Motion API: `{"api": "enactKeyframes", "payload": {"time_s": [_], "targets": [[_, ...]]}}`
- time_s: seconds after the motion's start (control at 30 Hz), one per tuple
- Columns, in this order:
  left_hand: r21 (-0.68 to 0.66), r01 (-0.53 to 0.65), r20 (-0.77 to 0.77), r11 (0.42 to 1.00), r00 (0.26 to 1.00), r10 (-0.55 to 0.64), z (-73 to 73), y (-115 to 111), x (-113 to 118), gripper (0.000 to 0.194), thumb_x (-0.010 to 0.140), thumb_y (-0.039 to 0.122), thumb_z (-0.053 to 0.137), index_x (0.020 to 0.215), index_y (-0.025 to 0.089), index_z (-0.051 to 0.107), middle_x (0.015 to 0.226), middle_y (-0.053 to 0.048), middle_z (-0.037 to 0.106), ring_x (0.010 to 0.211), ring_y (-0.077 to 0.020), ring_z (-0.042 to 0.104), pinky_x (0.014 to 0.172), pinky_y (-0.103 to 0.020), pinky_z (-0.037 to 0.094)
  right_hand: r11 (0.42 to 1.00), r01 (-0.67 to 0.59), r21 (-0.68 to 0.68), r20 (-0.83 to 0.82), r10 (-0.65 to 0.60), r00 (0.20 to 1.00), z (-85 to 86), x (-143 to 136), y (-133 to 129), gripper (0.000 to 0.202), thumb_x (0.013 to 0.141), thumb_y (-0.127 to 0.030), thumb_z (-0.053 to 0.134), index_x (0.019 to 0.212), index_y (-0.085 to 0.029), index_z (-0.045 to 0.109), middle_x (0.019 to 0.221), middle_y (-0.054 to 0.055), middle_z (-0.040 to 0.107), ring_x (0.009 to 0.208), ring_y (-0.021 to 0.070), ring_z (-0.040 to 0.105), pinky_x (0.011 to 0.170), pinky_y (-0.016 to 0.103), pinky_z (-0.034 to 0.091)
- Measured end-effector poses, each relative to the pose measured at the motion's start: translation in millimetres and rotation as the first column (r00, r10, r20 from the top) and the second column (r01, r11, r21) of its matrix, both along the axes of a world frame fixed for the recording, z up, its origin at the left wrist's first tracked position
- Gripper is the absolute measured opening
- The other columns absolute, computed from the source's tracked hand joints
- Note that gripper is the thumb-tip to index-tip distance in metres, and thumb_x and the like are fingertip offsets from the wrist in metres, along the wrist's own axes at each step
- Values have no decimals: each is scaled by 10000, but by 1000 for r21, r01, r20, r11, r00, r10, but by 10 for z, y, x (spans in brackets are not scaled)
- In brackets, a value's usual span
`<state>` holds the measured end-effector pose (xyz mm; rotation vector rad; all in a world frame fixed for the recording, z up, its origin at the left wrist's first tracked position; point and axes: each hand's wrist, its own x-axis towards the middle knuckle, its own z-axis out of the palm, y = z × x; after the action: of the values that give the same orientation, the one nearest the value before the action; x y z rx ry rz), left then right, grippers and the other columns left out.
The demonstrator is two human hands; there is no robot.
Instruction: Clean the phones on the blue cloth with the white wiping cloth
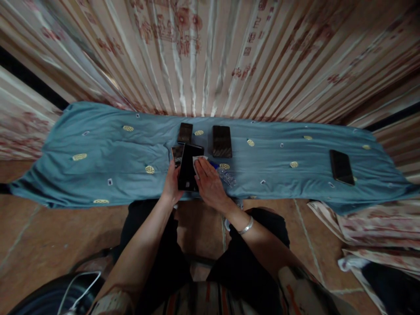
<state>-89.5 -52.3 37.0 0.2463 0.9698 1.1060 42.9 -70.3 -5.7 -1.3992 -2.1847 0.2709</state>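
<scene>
My left hand (171,183) is closed on the lower left edge of a black tablet (188,168), held tilted above the cloth. In my right hand (210,183) a white cloth or tissue (197,160) is pressed flat against the tablet's screen, under the fingers. Partly hidden behind the tablet lies a dark phone-like device (177,153). Just beyond it rests a smaller dark device (185,132). Beside my right hand a clear plastic bottle (227,176) with a blue cap lies on its side, partly covered by the hand.
A blue patterned cloth (262,157) covers the long table. Another dark tablet (222,141) lies behind the bottle, and one more dark device (341,167) is far to the right. Pleated curtains (210,57) hang along the back. A white cable (80,291) is at lower left.
</scene>
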Motion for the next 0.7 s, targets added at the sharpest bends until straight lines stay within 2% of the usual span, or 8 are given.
{"api": "enactKeyframes", "payload": {"time_s": [0.17, 0.33, 0.53, 0.7], "targets": [[11, 25, 19, 1000, 1000, -25, -26, -12, -1, 626, 1030, 548, 236, 1410, 196, 586, 1246, -117, 730, 1273, -309, 622, 1040, -455, 509, 1000, 0, 7, 0, 0, 1000, 4, 14, 16, 498, 1049, -199, 327, 1514, -63, 443, 1577, 188, 452, 1529, 255, 330, 1260, 482, 328], [6, 76, 42, 997, 996, -76, -13, -44, 30, 596, 1034, 512, 286, 1428, 159, 561, 1216, -130, 740, 1233, -293, 651, 1014, -421, 529, 997, 63, 47, -22, -62, 998, -2, 97, 136, 488, 1052, -200, 316, 1482, -37, 478, 1545, 200, 489, 1518, 263, 352, 1254, 475, 341], [-8, 72, 28, 997, 997, -72, -44, -48, 24, 531, 1013, 486, 381, 1397, 193, 603, 1137, -111, 771, 1094, -303, 716, 944, -429, 566, 994, 93, 52, -27, -92, 995, -21, 133, 202, 494, 1047, -201, 341, 1505, -52, 451, 1554, 215, 472, 1522, 275, 341, 1248, 509, 344], [-43, 64, 28, 997, 998, -62, -39, -40, 10, 548, 1028, 479, 330, 1381, 169, 612, 1076, -117, 781, 1104, -287, 717, 960, -423, 564, 995, 70, 69, -34, -68, 997, -52, 90, 154, 503, 1046, -210, 339, 1519, -68, 438, 1548, 208, 484, 1513, 276, 360, 1232, 518, 371]]}}
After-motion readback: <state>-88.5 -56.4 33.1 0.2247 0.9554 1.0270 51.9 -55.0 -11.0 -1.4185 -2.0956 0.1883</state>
